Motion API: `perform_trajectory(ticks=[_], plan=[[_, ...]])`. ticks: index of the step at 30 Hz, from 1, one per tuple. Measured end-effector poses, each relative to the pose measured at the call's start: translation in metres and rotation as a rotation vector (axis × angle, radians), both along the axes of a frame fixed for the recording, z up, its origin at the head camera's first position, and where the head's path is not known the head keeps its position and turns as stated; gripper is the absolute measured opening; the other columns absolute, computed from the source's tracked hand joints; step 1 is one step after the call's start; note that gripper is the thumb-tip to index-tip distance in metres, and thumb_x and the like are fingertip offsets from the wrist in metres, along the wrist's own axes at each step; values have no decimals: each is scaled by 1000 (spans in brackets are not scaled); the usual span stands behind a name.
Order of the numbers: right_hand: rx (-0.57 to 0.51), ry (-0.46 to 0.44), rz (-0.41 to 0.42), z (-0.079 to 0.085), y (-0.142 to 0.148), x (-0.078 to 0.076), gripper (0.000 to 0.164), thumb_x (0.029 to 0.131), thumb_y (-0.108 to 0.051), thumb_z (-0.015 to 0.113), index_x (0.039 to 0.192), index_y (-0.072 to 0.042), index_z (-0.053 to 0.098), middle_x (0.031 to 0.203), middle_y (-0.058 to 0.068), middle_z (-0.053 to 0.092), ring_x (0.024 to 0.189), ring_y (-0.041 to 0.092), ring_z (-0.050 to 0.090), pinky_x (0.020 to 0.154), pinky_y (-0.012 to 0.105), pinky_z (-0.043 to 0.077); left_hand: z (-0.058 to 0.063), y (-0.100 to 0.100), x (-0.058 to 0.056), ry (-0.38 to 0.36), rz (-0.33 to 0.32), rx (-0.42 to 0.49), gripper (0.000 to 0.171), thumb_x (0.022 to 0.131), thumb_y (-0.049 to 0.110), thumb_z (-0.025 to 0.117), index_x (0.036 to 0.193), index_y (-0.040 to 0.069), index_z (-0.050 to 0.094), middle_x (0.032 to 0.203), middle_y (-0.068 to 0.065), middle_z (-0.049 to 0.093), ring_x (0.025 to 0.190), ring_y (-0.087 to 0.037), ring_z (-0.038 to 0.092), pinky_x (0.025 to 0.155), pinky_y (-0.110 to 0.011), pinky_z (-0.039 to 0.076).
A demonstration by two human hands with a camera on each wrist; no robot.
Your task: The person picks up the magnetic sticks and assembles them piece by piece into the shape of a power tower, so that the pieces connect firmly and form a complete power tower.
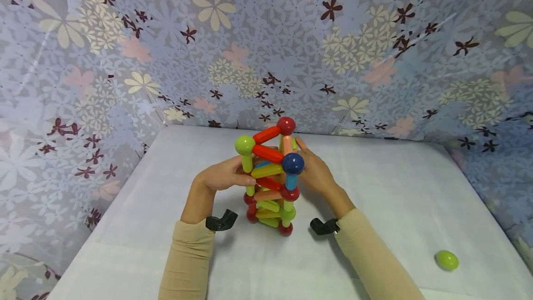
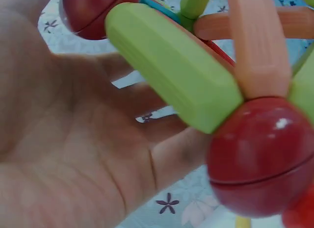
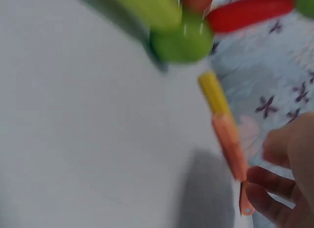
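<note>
A tall tower of magnetic sticks and balls [image 1: 268, 169] stands on the white table, with a blue ball [image 1: 293, 164], a red ball [image 1: 286, 126] and a light green ball [image 1: 244, 145] at its top. My left hand [image 1: 225, 173] holds the tower's left side, thumb in front and fingers reaching behind. Close up, those fingers pass behind a light green stick [image 2: 171, 66] beside a dark red ball [image 2: 262, 154]. Behind the tower's right side is my right hand [image 1: 316, 170], partly hidden. Its loosely bent fingers are right at an orange stick [image 3: 230, 147] near a yellow stick [image 3: 213, 90].
A lone light green ball [image 1: 447, 260] lies at the right on the white table [image 1: 399, 189]. Flowered cloth [image 1: 266, 50] hangs behind the table's back edge and down its sides. Black wrist devices [image 1: 221, 221] sit at both cuffs.
</note>
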State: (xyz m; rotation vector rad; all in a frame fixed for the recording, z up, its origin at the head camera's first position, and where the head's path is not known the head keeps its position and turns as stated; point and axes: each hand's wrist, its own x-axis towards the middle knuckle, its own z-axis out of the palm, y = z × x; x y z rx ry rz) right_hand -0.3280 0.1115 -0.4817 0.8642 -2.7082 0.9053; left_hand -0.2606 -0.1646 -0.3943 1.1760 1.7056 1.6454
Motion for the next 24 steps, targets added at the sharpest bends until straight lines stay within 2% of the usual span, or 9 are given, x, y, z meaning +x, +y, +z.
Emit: perform_trajectory(ticks=[2,3,5,7,11,15,18,21,24], plan=[[71,9,-4,0,0,-13,39,95,-27,60,130,-10,57,149,10,38,137,29,32,102,52,35,-3,4,-1,-33,11,17,84,90,40,66,143,-11,25,129,-20,48,114,-26,52,94,-43,45],[118,-1,-6,0,0,-18,43,96,-28,58,134,-10,54,152,11,33,138,30,29,105,52,33,-4,7,-2,-54,17,26,86,89,41,67,143,-11,25,129,-16,50,115,-25,51,96,-43,44],[213,-43,-25,1,3,-27,48,96,-30,56,140,-13,50,150,11,35,134,34,35,102,54,35,-7,14,-4,-104,15,47,86,88,42,68,143,-11,27,127,-10,51,116,-23,50,99,-43,41],[304,-92,-58,2,6,-32,50,94,-33,56,140,-17,50,144,11,43,124,35,44,96,55,39,-10,21,-5,-147,-5,66,83,88,41,69,142,-9,30,124,-7,53,115,-22,50,100,-43,39],[407,-130,-120,5,8,-33,45,91,-35,58,132,-18,56,129,9,55,106,32,51,81,53,47,-12,24,-6,-177,-26,77,82,88,43,68,141,-9,34,120,-4,55,111,-20,51,98,-41,40],[467,-40,-136,7,5,-29,37,94,-30,56,128,-16,61,135,8,51,105,32,51,78,52,50,-10,21,-5,-179,-13,81,85,86,45,69,140,-10,34,118,-4,56,109,-19,51,96,-39,41],[484,0,-186,6,7,-24,33,94,-26,57,125,-15,64,137,9,49,106,33,53,77,52,51,-10,19,-4,-190,-20,81,81,86,46,69,140,-6,37,119,-4,56,110,-19,51,97,-40,41],[470,25,-239,3,12,-19,25,94,-20,58,112,-9,70,124,13,53,95,31,57,71,49,52,-10,19,-4,-209,-29,75,75,86,46,68,139,-1,42,118,-4,56,110,-20,51,98,-41,40],[405,56,-281,-2,19,-13,17,92,-13,59,96,-1,70,103,16,53,79,30,58,66,47,52,-11,17,-5,-209,-22,70,77,86,47,68,139,-2,41,119,-4,56,111,-21,51,99,-42,40]])
